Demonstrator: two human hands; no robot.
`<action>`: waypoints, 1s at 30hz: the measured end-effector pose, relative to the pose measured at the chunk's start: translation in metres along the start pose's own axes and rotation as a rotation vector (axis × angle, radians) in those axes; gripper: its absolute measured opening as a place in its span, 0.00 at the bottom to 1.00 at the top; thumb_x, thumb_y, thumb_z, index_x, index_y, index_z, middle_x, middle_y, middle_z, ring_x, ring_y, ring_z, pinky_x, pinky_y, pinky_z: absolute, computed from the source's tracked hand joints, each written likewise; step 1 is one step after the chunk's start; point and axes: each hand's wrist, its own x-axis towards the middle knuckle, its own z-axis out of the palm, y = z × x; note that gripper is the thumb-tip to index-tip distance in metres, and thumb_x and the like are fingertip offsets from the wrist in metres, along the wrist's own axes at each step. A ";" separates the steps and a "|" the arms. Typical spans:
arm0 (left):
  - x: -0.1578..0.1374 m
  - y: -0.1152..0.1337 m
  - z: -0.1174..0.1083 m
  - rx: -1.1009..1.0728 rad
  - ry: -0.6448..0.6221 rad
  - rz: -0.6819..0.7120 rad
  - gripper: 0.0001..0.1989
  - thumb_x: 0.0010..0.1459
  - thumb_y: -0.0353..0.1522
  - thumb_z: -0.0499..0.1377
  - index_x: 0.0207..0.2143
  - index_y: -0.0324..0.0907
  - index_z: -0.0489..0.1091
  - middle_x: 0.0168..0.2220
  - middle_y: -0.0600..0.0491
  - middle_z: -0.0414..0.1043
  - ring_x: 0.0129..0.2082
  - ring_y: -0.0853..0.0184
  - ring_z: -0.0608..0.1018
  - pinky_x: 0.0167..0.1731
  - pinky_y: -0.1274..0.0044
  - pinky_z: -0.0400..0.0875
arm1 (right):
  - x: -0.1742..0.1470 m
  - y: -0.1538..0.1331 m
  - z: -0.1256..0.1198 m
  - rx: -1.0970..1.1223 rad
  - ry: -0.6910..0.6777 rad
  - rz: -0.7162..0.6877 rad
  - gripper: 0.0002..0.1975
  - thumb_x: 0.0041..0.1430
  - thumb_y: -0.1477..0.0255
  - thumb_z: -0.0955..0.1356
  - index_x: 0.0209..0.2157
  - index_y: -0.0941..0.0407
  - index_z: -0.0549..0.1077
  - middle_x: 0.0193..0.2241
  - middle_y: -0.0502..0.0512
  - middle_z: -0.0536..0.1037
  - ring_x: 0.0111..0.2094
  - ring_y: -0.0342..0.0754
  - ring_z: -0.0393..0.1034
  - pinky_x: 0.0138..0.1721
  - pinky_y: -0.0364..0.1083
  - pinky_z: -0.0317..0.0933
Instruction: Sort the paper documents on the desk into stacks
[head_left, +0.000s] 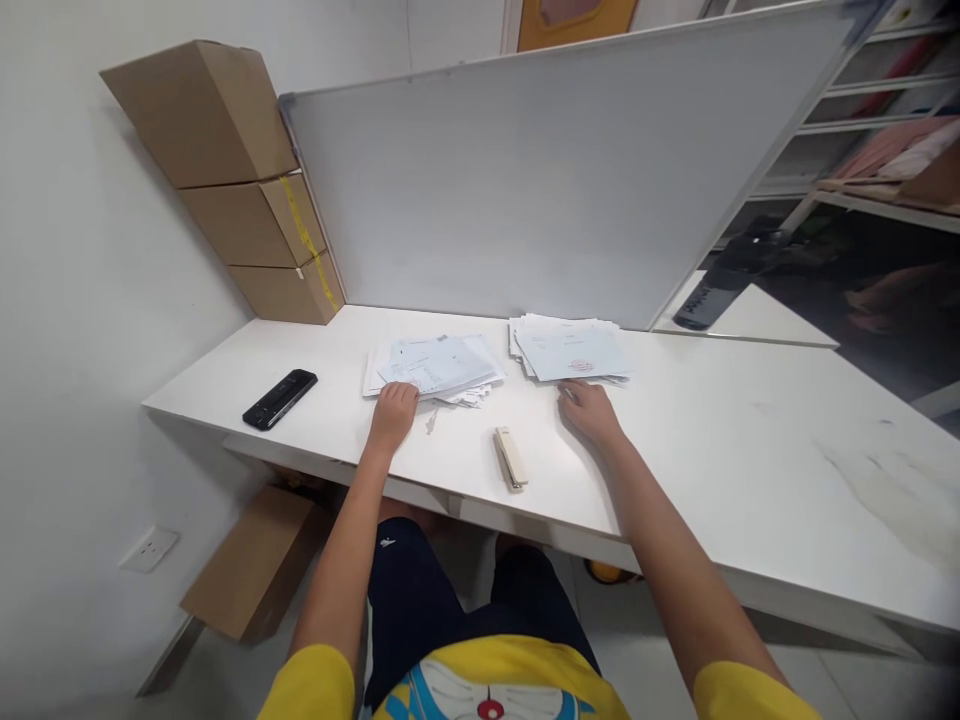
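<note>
Two untidy piles of printed paper lie on the white table (697, 440). My left hand (395, 413) is at the front edge of the left paper pile (442, 362), its fingers curled closed on the lower left corner of the sheets. At the near edge of the right paper pile (566, 347), my right hand (591, 410) has its thumb and fingers drawn together against the top slip, which bears a red stamp. How much paper each hand grips is hidden. A cream stapler (511, 458) rests between my hands, nearer to me.
A black phone (280, 399) lies at the left. Cardboard boxes (262, 220) are stacked in the back left corner, beside a leaning whiteboard (495, 190). A dark bottle (709, 297) stands at the back right. Under the table's left end is another cardboard box (251, 560).
</note>
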 end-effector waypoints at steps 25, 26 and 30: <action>-0.183 0.073 -0.042 -1.833 0.586 -1.283 0.15 0.59 0.41 0.59 0.41 0.41 0.75 0.42 0.45 0.79 0.43 0.55 0.80 0.45 0.60 0.75 | -0.176 -0.146 -0.040 0.719 0.196 -0.063 0.15 0.62 0.59 0.63 0.31 0.51 0.77 0.21 0.52 0.72 0.24 0.49 0.66 0.26 0.47 0.60; -0.181 0.069 -0.046 -1.812 0.526 -1.295 0.15 0.58 0.41 0.60 0.42 0.40 0.76 0.43 0.44 0.79 0.43 0.56 0.80 0.44 0.61 0.76 | -0.194 -0.155 -0.034 0.816 0.117 -0.015 0.16 0.62 0.58 0.64 0.29 0.51 0.77 0.18 0.51 0.71 0.22 0.48 0.64 0.24 0.46 0.59; -0.172 0.064 -0.052 -1.584 0.437 -1.308 0.17 0.49 0.34 0.70 0.41 0.38 0.76 0.42 0.45 0.80 0.37 0.61 0.81 0.37 0.71 0.77 | -0.228 -0.173 0.000 1.152 -0.301 0.235 0.17 0.58 0.54 0.66 0.32 0.53 0.77 0.23 0.53 0.76 0.23 0.47 0.66 0.25 0.46 0.61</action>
